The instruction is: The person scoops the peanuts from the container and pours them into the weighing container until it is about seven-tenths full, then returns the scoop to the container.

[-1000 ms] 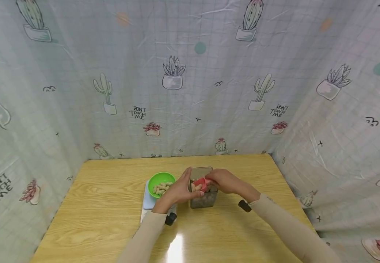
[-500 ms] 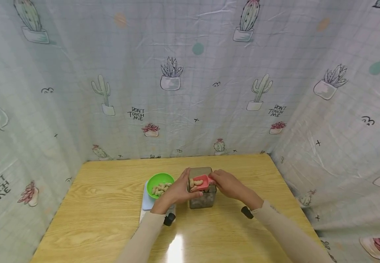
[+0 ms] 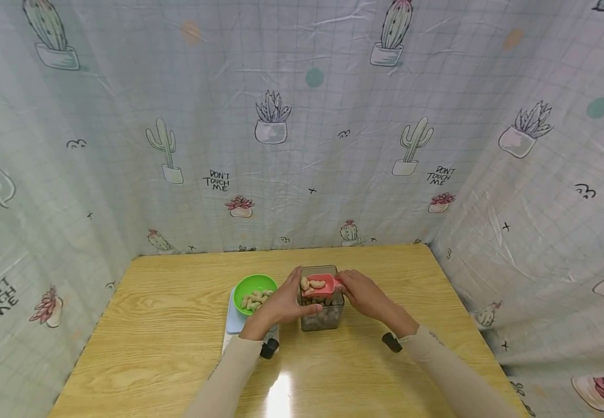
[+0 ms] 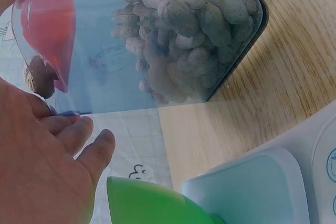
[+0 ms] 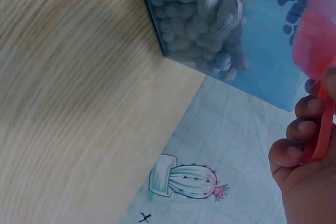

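Grey see-through container stands on the worktop, toward its back edge, between the left and right edges, peanuts inside. Right hand grips the handle of the red scoop; scoop is at the container's mouth, bearing a few peanuts. Left hand is spread wide at the container's left side, touching it; pressure, cannot tell. Green bowl sits on the scale, nearer the worktop's left edge. Risks, as judged: nuts lie right at the scoop's lip, so a tilt or a knock on the left fingers could spill them; a low leftward sweep could catch the rim and drag the container; overshoot could jog the bowl.
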Tool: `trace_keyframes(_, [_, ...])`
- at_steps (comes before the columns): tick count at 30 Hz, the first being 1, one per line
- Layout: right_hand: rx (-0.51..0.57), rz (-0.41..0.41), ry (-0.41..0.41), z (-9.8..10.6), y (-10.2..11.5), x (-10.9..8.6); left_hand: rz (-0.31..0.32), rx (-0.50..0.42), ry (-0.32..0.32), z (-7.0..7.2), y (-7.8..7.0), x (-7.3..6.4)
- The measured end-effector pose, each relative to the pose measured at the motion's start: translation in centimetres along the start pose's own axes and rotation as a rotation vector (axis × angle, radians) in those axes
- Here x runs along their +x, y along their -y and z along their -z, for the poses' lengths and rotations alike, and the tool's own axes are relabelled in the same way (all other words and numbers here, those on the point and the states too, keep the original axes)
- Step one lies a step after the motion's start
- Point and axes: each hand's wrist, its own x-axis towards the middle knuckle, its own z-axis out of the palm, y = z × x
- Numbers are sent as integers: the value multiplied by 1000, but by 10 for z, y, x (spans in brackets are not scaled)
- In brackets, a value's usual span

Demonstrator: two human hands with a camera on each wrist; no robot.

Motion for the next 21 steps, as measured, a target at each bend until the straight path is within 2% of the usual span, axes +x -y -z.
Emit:
trace_keyframes(6, [20, -51, -35, -3, -2, -2, -7, 1, 5, -1, -1, 0])
trace_keyframes(14, [30, -60, -81, -1, -2, -4, -31, 23, 5, 2, -4, -3])
trace_keyframes(21, [20, -73, -97, 7, -1, -7, -41, 35, -25, 6, -7, -6])
